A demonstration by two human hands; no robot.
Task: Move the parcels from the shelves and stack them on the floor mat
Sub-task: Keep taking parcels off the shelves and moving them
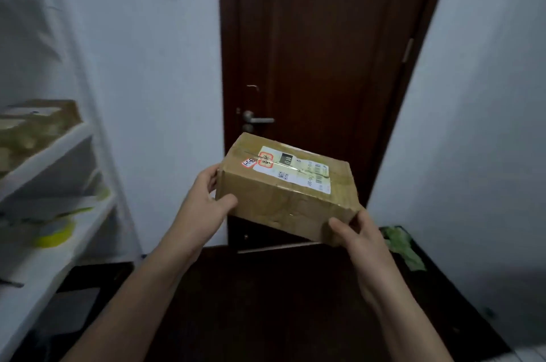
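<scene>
Cardboard parcel, tilted, hangs in the air before the brown door, clamped between 2 hands: left hand and right hand each grip a near corner. Corner-only holds could let it slip before reaching the dark floor mat.

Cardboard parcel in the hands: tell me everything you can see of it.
The cardboard parcel is a brown, box-shaped carton, creased and sealed with clear tape. A white shipping label with barcodes and a small red-edged sticker sit on its top face. It is held in the air, tilted, in front of the dark door. The left hand grips its left end; the right hand grips its lower right corner.
</scene>
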